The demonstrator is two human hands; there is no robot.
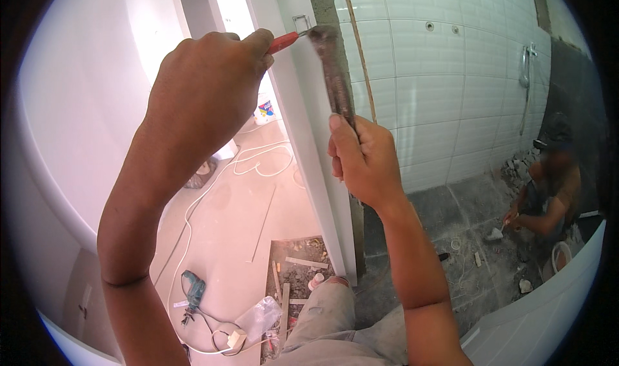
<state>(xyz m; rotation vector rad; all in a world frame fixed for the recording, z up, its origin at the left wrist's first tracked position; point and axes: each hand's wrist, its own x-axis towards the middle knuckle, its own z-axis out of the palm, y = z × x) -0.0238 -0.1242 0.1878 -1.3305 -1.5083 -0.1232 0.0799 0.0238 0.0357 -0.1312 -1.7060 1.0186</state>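
Observation:
My left hand [203,95] is raised at the upper left and closed on a red-handled tool [282,42] with a thin metal shaft, perhaps a screwdriver or chisel. Its shaft points right, beside a small rectangular outline [301,23] on the white door frame [300,108]. My right hand [369,163] grips the lower end of a rusty brown bar [335,76], held nearly upright in front of the frame. The bar's top end is close to the red tool's tip; whether they touch, I cannot tell. Blur hides what kind of tool the bar is.
On the pale floor at left lie a green power drill [193,292], a white cable [187,227] and a clear plastic bag [263,316]. Rubble and wood strips [306,263] lie near my leg. Another person [554,192] crouches at right by a tiled wall [425,102].

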